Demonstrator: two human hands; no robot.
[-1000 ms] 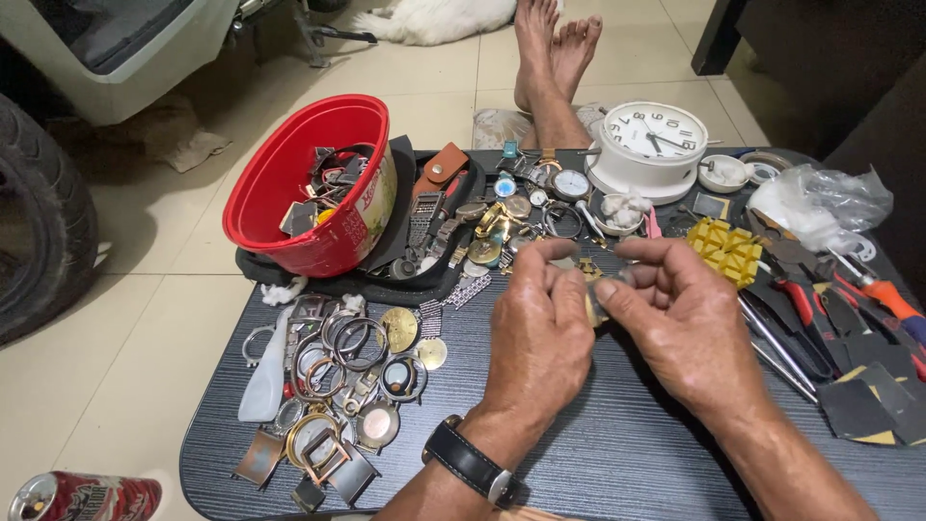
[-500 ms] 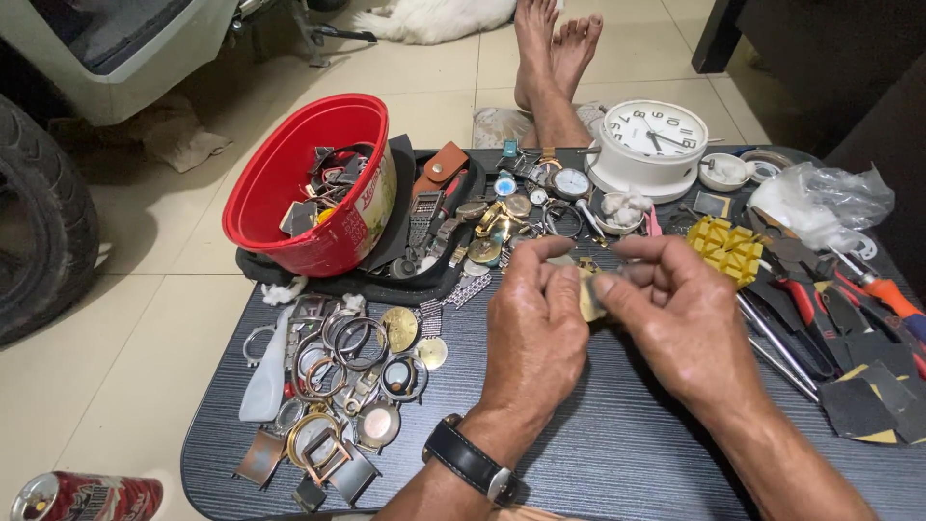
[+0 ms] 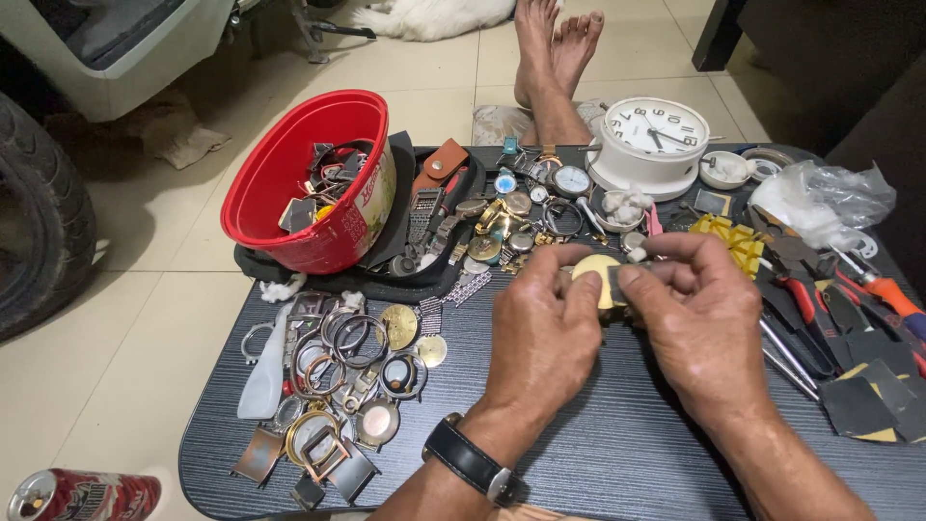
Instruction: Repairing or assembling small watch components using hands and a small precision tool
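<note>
Far left, a tyre (image 3: 39,222) on the floor tiles, and a drink can (image 3: 82,495) lying at the bottom corner. On the dark table (image 3: 627,453), a heap of bezels and cases (image 3: 338,386) spreads across the left end — rings, frames, a couple of brass discs. Behind it a red tub (image 3: 309,183) lies tipped on its side in a black tray (image 3: 386,285), watch parts inside. Centre now: the left hand (image 3: 545,333), a black-strapped watch on its wrist, curls its fingers in and pinches a pale yellow disc (image 3: 593,275) from the left. The right hand (image 3: 699,323) meets it from the other side, thumb and forefinger pressed on a small dark piece (image 3: 617,283) against the disc's face. The disc sits held above the table's middle, just in front of a scatter of loose watches (image 3: 511,212). Behind, a white clock (image 3: 651,140) and bare feet (image 3: 555,48) beyond the table. Right edge — pliers (image 3: 805,304), a screwdriver (image 3: 883,289), dark sandpaper sheets (image 3: 873,396), a clear bag (image 3: 830,198).
</note>
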